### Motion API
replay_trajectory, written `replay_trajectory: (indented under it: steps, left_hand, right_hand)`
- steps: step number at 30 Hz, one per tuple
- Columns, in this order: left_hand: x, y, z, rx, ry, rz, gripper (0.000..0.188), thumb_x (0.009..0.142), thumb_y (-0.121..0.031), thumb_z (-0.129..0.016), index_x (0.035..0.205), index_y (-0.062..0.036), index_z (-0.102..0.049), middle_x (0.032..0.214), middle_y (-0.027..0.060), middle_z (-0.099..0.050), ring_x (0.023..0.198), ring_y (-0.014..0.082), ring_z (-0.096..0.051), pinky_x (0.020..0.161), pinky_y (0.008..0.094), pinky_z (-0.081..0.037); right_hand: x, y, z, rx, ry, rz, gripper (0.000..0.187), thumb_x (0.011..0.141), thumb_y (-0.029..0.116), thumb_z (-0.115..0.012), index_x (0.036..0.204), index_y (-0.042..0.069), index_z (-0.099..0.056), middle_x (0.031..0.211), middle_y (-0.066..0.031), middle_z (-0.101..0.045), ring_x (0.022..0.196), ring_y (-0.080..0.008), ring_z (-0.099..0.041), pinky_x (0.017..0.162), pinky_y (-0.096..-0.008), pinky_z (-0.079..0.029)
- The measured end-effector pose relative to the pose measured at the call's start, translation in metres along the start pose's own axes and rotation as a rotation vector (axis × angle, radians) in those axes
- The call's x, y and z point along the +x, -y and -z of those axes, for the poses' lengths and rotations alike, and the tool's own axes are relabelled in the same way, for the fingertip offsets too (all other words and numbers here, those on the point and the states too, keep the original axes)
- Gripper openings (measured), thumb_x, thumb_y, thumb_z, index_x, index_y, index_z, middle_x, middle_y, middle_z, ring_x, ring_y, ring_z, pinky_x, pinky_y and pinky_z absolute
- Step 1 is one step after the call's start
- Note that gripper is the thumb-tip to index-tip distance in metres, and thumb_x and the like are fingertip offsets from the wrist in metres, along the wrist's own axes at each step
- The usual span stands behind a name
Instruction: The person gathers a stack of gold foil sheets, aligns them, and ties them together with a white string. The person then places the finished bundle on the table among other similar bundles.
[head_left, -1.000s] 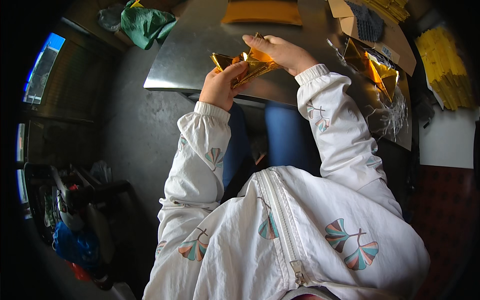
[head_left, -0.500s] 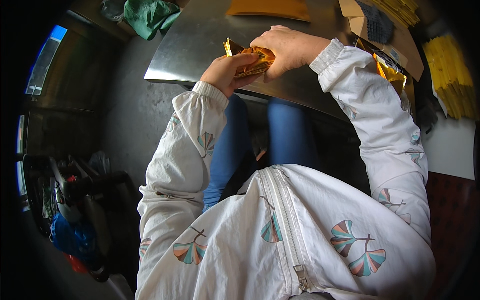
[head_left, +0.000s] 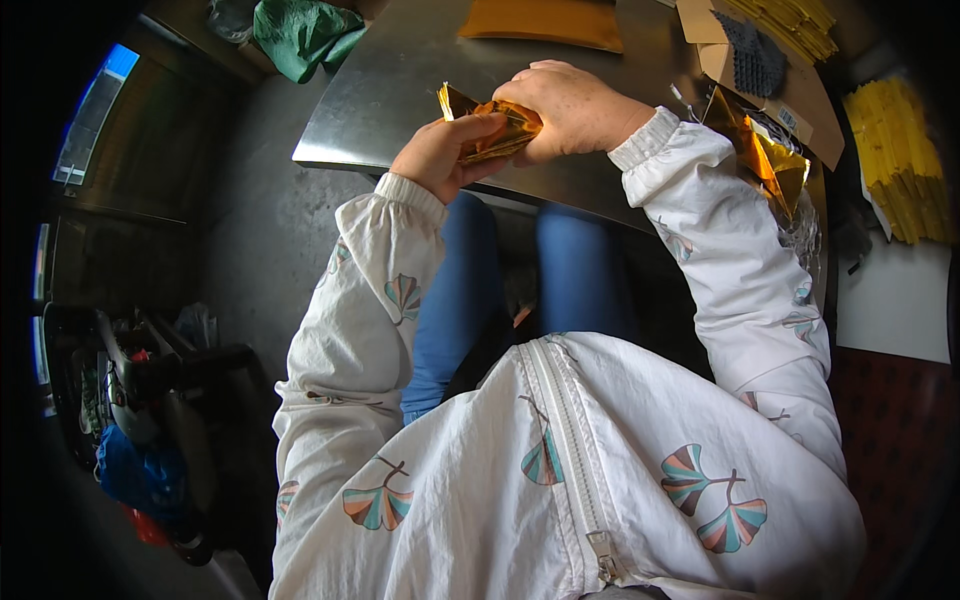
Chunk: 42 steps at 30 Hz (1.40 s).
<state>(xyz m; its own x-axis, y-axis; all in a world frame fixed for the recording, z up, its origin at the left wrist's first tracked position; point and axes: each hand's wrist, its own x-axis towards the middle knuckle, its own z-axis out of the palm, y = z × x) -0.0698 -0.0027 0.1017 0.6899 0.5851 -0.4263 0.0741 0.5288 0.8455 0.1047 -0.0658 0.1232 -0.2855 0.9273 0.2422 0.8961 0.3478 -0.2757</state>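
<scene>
A person in a white jacket (head_left: 480, 460) printed with fan-shaped leaves sits at a metal table (head_left: 400, 85) across the top of the frame. An open cardboard box (head_left: 815, 118) lies at upper right, near a stack of yellow strips (head_left: 898, 165) at the right edge; a flat gold sheet (head_left: 540, 24) spans top center, and a green bag (head_left: 303, 42) sits upper left. The right hand (head_left: 575, 105) curls over one end of a folded gold foil piece (head_left: 513, 128), upper center, its fingertips partly hidden; the left hand (head_left: 432, 158) pinches the other end, thumb on top.
</scene>
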Motion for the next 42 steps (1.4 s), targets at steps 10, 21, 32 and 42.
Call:
replay_trajectory:
  steps: [10, 21, 32, 42]
  left_hand:
    - [-0.003, -0.001, 0.001, -0.048, -0.019, 0.014, 0.038, 0.085, -0.018, -0.063, 0.116, -0.0006, -0.051, 0.116, 0.0127, -0.056, 0.106, 0.0198, -0.057, 0.089, 0.0306, -0.049]
    - [-0.001, -0.005, 0.001, -0.061, -0.019, 0.026, 0.037, 0.084, -0.017, -0.063, 0.116, -0.0015, -0.051, 0.115, 0.0109, -0.056, 0.107, 0.0187, -0.056, 0.09, 0.031, -0.048]
    - [0.002, 0.0, 0.011, 0.007, -0.071, -0.009, 0.035, 0.084, -0.014, -0.061, 0.114, 0.0025, -0.052, 0.112, 0.0136, -0.056, 0.103, 0.0223, -0.058, 0.085, 0.0318, -0.052]
    - [-0.004, 0.013, 0.025, -0.429, 0.094, -0.044, 0.033, 0.089, -0.018, -0.055, 0.115, 0.0011, -0.052, 0.113, 0.0179, -0.057, 0.102, 0.0312, -0.059, 0.078, 0.0309, -0.057]
  right_hand:
    - [-0.004, 0.0, 0.001, 0.087, -0.016, 0.029, 0.05, 0.058, 0.035, -0.076, 0.094, 0.003, -0.061, 0.099, -0.0137, -0.061, 0.093, -0.03, -0.058, 0.081, -0.0373, -0.045]
    - [0.003, -0.003, 0.011, 0.207, 0.084, -0.014, 0.036, 0.063, 0.025, -0.074, 0.088, 0.002, -0.062, 0.074, -0.0117, -0.061, 0.071, -0.0279, -0.061, 0.063, -0.0353, -0.048]
    - [-0.005, 0.011, -0.015, 0.013, 0.018, -0.071, 0.047, 0.068, 0.021, -0.073, 0.108, 0.003, -0.057, 0.109, -0.0129, -0.06, 0.103, -0.0309, -0.054, 0.095, -0.0379, -0.04]
    - [-0.047, 0.002, 0.004, 1.115, -0.258, -0.361, 0.105, 0.064, 0.033, -0.083, 0.146, 0.015, -0.02, 0.152, -0.0103, -0.015, 0.133, -0.0189, -0.028, 0.106, -0.0377, -0.029]
